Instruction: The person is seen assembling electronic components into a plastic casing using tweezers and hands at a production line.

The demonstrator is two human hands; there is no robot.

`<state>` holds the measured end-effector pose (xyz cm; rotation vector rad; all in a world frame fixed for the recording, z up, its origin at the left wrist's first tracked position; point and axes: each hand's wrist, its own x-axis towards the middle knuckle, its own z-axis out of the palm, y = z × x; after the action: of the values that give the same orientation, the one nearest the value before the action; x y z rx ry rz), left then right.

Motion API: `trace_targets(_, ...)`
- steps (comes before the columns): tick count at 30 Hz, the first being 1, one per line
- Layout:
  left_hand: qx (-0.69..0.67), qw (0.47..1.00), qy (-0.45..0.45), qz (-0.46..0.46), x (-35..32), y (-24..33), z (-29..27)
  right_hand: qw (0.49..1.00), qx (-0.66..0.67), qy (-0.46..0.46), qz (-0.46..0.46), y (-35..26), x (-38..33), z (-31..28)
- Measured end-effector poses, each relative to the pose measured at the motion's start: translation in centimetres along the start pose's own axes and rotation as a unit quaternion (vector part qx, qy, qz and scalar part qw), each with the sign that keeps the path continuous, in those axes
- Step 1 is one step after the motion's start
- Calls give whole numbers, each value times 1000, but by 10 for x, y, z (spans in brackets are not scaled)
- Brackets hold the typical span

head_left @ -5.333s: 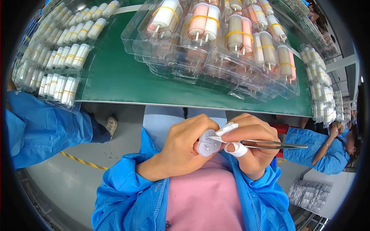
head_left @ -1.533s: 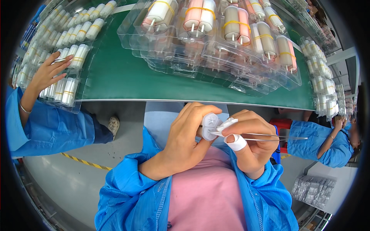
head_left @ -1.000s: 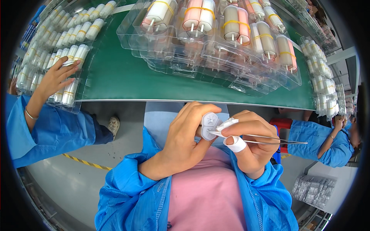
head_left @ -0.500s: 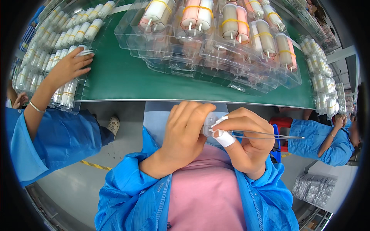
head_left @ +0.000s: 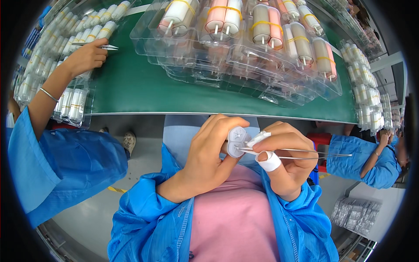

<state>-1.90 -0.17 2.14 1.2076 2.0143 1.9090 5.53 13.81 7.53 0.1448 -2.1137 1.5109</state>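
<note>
My left hand (head_left: pixel 209 150) is closed round a small whitish plastic piece (head_left: pixel 236 142) with rounded lobes, its end face turned toward me. In my right hand (head_left: pixel 288 159) is a pair of metal tweezers (head_left: pixel 323 155); their tips touch or nearly touch the lower lobe of the piece. White wrapping (head_left: pixel 268 161) covers my right thumb, and another bit of white material (head_left: pixel 259 139) shows at the index fingertip. Both hands are in front of my body, just below the table's near edge. The rest of the plastic piece is hidden in my left palm.
Stacked clear plastic trays (head_left: pixel 244 61) on the green table (head_left: pixel 131 96) hold white, grey and pink cylinders in yellow bands. At left, a co-worker's hand (head_left: pixel 89 56) holds tweezers beside trays of white cylinders (head_left: pixel 72 105). Another person (head_left: pixel 362 155) sits at right.
The plastic piece has turned so its lobed face shows more fully, and my right hand has shifted slightly right and down with the tweezers. The co-worker's hand moved up.
</note>
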Motion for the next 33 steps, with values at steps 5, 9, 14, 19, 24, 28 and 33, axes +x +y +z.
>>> trace_targets(5, 12, 1000, 2, 18, 0, -2, 1, 1000, -23, -11, 5, -2, 1, 1)
trace_targets(9, 18, 1000, 4, 22, 1, -1, 1, 999, -38, -19, 1, -3, 2, 1)
trace_targets(14, 47, 998, 4, 48, 3, -2, 0, 996, -64, -44, -40, -3, 5, -1)
trace_targets(19, -30, 1000, 5, 5, 1, 5, 5, 999, 24, 32, -12, 1, 3, -4)
trace_targets(24, -60, 998, -1, -4, 0, 8, 7, 999, 18, 21, -33, 6, 3, -5)
trace_targets(28, -55, 998, -4, -5, 0, 9, 7, 1000, 5, 14, -24, 6, 2, -6)
trace_targets(33, -31, 999, -13, 31, 1, 5, 7, 999, -25, 6, -22, 4, 3, -6)
